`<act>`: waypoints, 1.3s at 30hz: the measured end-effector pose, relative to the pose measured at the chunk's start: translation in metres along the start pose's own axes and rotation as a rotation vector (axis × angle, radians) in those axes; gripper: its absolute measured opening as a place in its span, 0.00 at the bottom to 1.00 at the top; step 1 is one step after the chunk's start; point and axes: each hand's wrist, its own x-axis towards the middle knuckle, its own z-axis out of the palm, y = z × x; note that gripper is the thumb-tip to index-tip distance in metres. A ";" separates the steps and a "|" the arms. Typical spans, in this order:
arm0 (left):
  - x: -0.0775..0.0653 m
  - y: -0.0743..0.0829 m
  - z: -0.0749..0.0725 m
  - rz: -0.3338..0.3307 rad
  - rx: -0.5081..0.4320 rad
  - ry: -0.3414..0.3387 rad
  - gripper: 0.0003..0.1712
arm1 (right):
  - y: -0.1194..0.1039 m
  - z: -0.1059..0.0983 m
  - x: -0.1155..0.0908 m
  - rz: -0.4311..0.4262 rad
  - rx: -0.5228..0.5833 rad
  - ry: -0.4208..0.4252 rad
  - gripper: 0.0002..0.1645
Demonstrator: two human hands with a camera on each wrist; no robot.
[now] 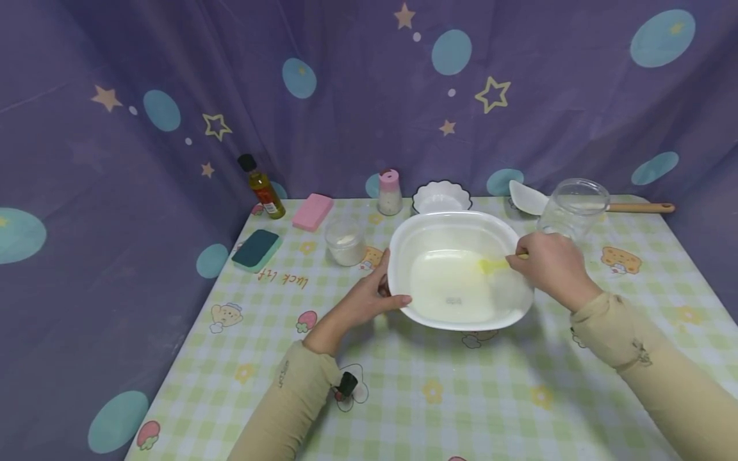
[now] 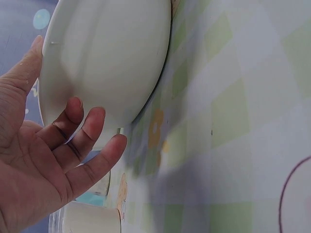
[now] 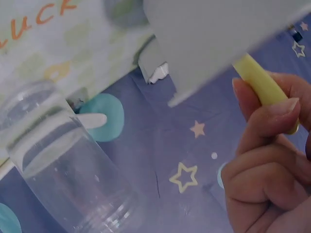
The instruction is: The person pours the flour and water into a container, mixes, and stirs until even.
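A white basin [image 1: 461, 323] with rounded corners is in front of me, pale yellowish inside with a small grey mark on its floor. My left hand [image 1: 369, 291] grips its left rim, thumb over the edge. The left wrist view shows the other fingers of the left hand [image 2: 58, 155] loosely bent beside the basin's outer wall [image 2: 112, 53]. At the basin's right side, my right hand [image 1: 550, 266] pinches a yellow utensil [image 1: 492, 264] by its handle, the far end inside the basin. That handle [image 3: 262, 85] sits between thumb and forefinger in the right wrist view.
Behind the basin stand a scalloped white bowl [image 1: 441, 197] and a pink-topped shaker [image 1: 389, 192]. To the right are a glass jar [image 1: 571, 211] and a wooden-handled spatula [image 1: 640, 207]. Leftward are a lidded tub [image 1: 346, 243], pink sponge [image 1: 312, 212], green sponge [image 1: 257, 250] and oil bottle [image 1: 265, 192].
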 end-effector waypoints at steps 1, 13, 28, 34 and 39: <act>0.000 0.000 0.000 0.001 -0.001 0.000 0.62 | 0.000 -0.002 -0.001 -0.003 0.002 -0.009 0.11; -0.001 0.001 0.000 0.011 -0.017 -0.002 0.62 | 0.001 -0.014 -0.008 -0.055 0.090 -0.185 0.13; 0.001 -0.002 -0.001 0.006 -0.017 -0.006 0.63 | -0.008 0.006 -0.009 -0.200 0.218 -0.258 0.16; 0.001 -0.001 -0.001 0.009 -0.009 -0.009 0.63 | -0.018 0.020 -0.010 -0.218 0.230 -0.240 0.17; 0.001 -0.001 -0.001 0.014 -0.005 -0.007 0.62 | -0.025 0.034 -0.008 -0.249 0.206 -0.148 0.16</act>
